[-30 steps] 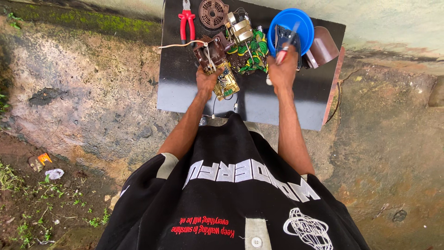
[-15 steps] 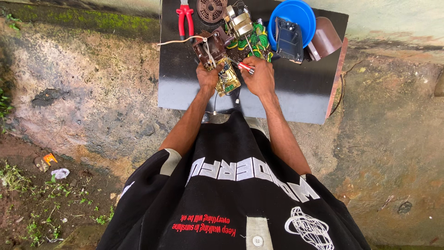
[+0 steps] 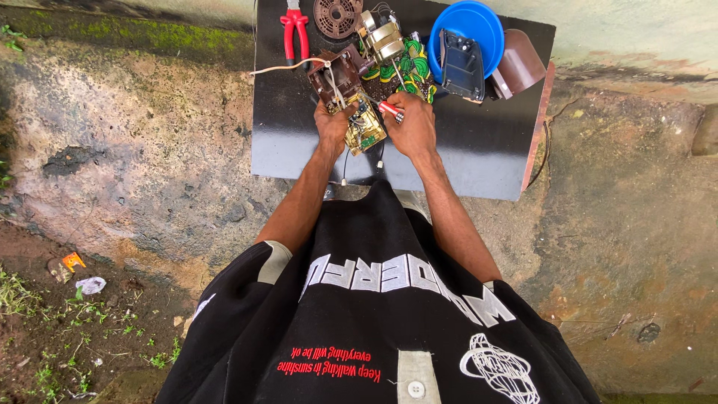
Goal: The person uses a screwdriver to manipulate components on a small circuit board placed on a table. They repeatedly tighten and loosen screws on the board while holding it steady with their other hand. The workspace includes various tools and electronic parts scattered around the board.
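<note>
Since a second ago, the right hand is back from the blue bowl and now closing around one red-handled tool, its tip pointing far-left. One left hand is gripping one circuit board, its long axis running near to far. One pair of pliers is lying at the far-left counter edge. Bare counter is showing near and right.

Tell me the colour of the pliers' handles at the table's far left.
Red. The pliers lie on the black table, clearest in the head view.
</note>
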